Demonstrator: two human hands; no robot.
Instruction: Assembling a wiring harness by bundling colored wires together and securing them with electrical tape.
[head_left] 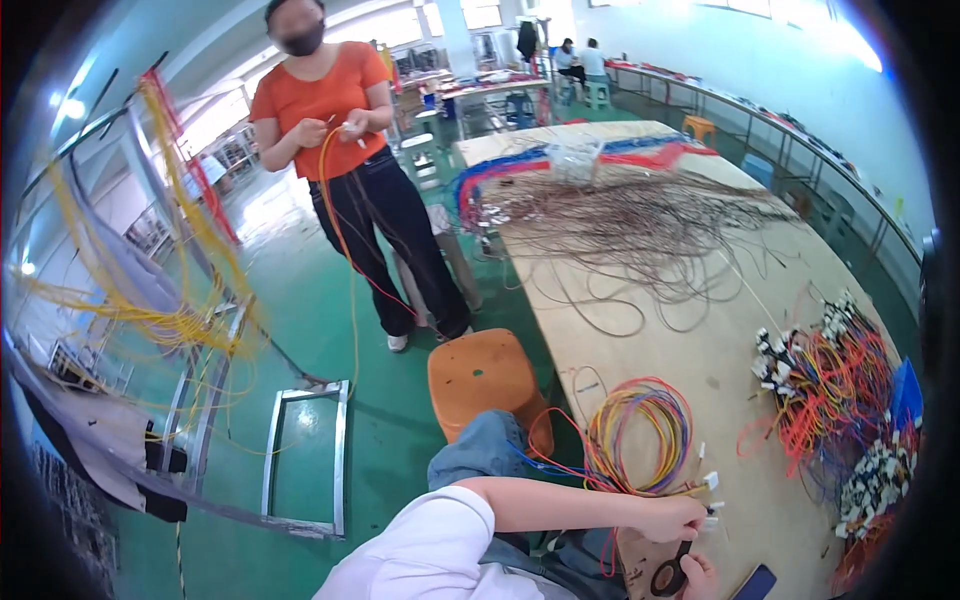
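Right hand: just below the left hand, right of and nearer than the orange stool (480,390), the right hand (699,578) has thumb and fingertips closed at the edge of a black ring (657,582), apparently a tape roll
Phone: a dark phone (754,582) lies beyond that hand, farther right of the stool
Left hand: right of the stool, the left hand (672,516) curls its fingers at the top of the ring's dark strip; whether they clamp strip or wires cannot be told
Wire coil: on the plywood table (740,350), just right of the stool, lies a coil of wires (603,445) in red, yellow and blue, with white connectors (711,481) at one end
Handling: likely light, soft and springy, with slick insulation; best gripped at the gathered neck behind the connectors, sparing the plugs a tug
Connector heap: a tangle of red and blue wires (815,410) sits far right of the stool
Co-worker: beyond the stool and to its left, a person in an orange top (335,95) holds a yellow-orange cable (326,170)
Brown wires: loose brown wires (650,215) sprawl beyond the stool, to its right
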